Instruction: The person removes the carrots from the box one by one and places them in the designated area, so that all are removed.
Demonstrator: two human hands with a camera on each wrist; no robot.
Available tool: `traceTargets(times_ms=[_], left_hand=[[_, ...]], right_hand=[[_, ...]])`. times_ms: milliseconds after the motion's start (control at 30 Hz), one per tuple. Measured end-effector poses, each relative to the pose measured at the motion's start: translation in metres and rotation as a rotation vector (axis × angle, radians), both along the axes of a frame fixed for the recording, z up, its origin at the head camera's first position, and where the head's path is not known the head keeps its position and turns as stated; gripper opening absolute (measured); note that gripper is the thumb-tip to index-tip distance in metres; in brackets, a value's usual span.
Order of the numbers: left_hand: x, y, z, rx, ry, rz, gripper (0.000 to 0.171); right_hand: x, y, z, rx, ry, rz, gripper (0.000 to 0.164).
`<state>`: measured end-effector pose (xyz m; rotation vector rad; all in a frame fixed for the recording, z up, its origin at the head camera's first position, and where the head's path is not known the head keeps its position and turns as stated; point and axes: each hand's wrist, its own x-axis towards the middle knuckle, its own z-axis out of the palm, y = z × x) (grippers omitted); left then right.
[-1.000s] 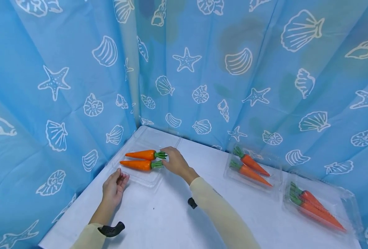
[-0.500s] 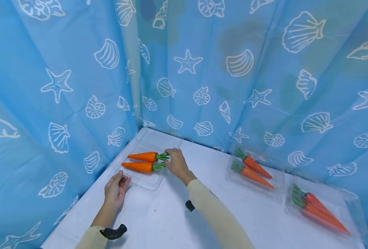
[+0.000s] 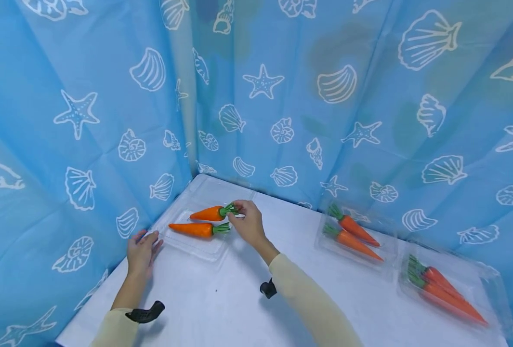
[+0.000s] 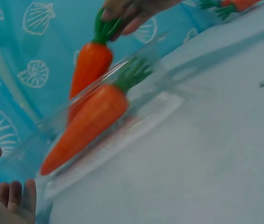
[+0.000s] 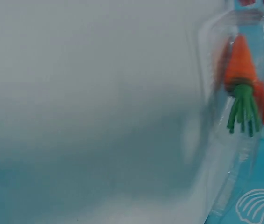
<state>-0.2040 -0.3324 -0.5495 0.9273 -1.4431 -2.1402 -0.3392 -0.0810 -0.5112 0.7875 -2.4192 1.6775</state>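
My right hand (image 3: 248, 222) pinches the green top of a toy-like orange carrot (image 3: 206, 213), the farther of two at the left. In the left wrist view this carrot (image 4: 93, 58) slants top-up above its neighbour, tip lower down behind the wall. The second carrot (image 3: 195, 230) lies in a clear plastic clamshell box (image 3: 200, 251) whose lid (image 3: 221, 192) is folded back toward the curtain. Just off the box's left front corner is my left hand (image 3: 140, 251), fingers loosely spread and holding nothing. In the right wrist view my right hand is almost wholly out of frame.
Two more clear boxes stand to the right on the white table (image 3: 239, 308). One bears a pair of carrots (image 3: 353, 238); another pair (image 3: 449, 294) lies in the rightmost box. Blue shell-patterned curtains (image 3: 282, 96) close off the back and left sides.
My right hand has lifted the far carrot by its top, and its tip has shifted right. My left hand has moved left, away from the box's front edge, with its fingers spreading.
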Motion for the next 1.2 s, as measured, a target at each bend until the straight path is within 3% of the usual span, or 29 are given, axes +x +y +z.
traceTargets(times_ms=[133, 333, 533, 667, 833, 1000, 1200], left_hand=[[-0.006, -0.021, 0.011, -0.097, -0.001, -0.037, 0.049], [-0.017, -0.039, 0.015, -0.088, -0.02, -0.158, 0.045], [-0.022, -0.046, 0.011, -0.119, -0.049, -0.195, 0.041], [-0.025, -0.05, 0.01, -0.137, -0.033, -0.227, 0.043], [-0.026, -0.053, 0.012, -0.177, -0.083, -0.298, 0.044], [-0.023, -0.053, 0.015, -0.245, -0.122, -0.356, 0.043], [-0.024, -0.055, 0.016, -0.268, -0.139, -0.353, 0.043]], right_hand=[[0.003, 0.003, 0.006, -0.204, -0.112, -0.038, 0.028], [-0.005, 0.018, 0.019, -0.517, -0.398, -0.049, 0.032], [-0.021, 0.041, 0.025, -0.608, -0.593, -0.126, 0.039], [-0.03, 0.057, 0.024, -0.572, -0.67, -0.175, 0.037], [-0.037, 0.071, 0.006, -0.371, -0.665, -0.22, 0.04], [-0.036, 0.078, -0.016, -0.141, -0.641, -0.183, 0.042], [-0.029, 0.081, -0.03, 0.051, -0.599, -0.152, 0.044]])
